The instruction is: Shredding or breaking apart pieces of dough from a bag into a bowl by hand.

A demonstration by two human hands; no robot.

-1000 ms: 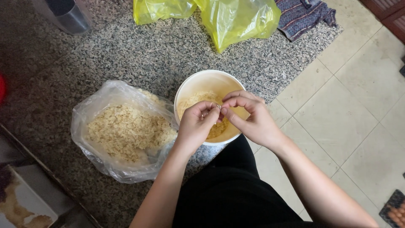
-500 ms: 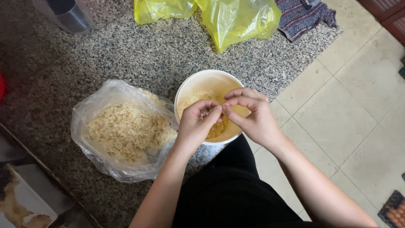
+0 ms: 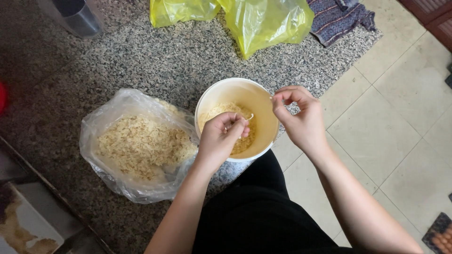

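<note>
A round cream bowl (image 3: 221,91) stands at the edge of a speckled granite counter (image 3: 141,56), part filled with pale flaky pieces (image 3: 221,110). My left hand (image 3: 221,136) hovers over the bowl and pinches one small pale piece between its fingertips. My right hand (image 3: 301,117) is at the bowl's right rim, fingers curled, thumb and forefinger pinched on a thin bit; I cannot make out what it is. Left of the bowl lies an open clear plastic bag (image 3: 136,146) holding a heap of the same pale flakes.
Two yellow plastic bags (image 3: 249,19) lie at the counter's far side, with a dark patterned cloth (image 3: 339,19) to their right. A grey metal container (image 3: 75,16) stands at the far left. Tiled floor (image 3: 391,131) lies to the right; a rusty tray (image 3: 28,230) sits lower left.
My hands were pressed together over the bowl; now they have drawn apart, the right hand moving out to the right rim and the left staying over the flakes.
</note>
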